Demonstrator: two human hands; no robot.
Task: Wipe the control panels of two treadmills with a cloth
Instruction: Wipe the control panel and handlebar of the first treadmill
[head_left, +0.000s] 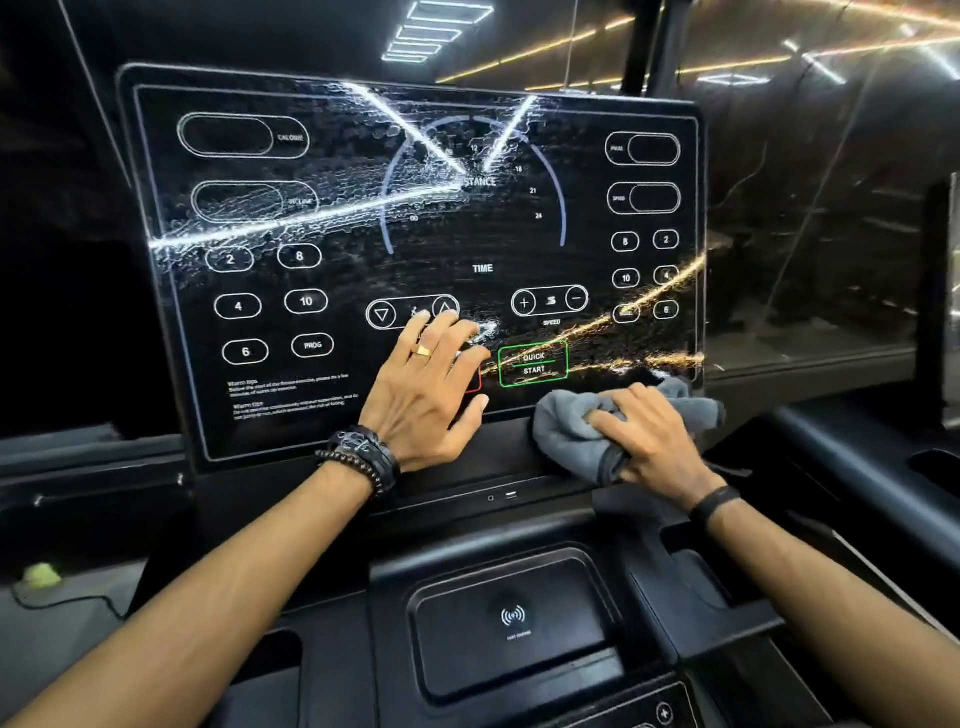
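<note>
Pressing flat against the control panel (332, 218), the left hand (423, 395) lies with fingers straight and spread, holding nothing; its fingertips (447, 325) reach the arrow buttons (413, 312) low on the panel's centre. A ring (422, 351) sits on one finger, and bracelets (358, 457) circle the wrist below the panel's bottom edge.

The right hand (649, 441) grips a grey cloth (566, 431), fingers curled into the bunched fabric. The cloth rests at the panel's lower right edge, just below the green QUICK START button (533, 364), and overlaps the dark ledge under the panel. A black band (714, 506) is on the right wrist.

Streaks and droplets of moisture cover the panel's upper left and centre. Below the panel, a recessed charging pad (511, 623) sits in the console.
</note>
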